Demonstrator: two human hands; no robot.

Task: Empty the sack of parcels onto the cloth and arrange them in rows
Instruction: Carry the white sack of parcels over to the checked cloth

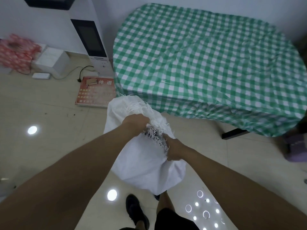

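A white woven sack (144,165) with a frayed mouth hangs above the tiled floor in front of me, bulging at the bottom. My left hand (135,122) grips the gathered mouth on its far side, and my right hand (174,149) grips the frayed edge on the near side. The parcels are hidden inside the sack. The green and white checked cloth (207,60) covers a table ahead and to the right, and nothing lies on it. The sack is just short of the table's near left corner.
A white cabinet with a dark panel (91,39) stands left of the table. On the floor lie a red printed board (96,92), a white box (53,61), a power strip (41,75) and a red patterned bag (16,52). My shoe (135,211) is below the sack.
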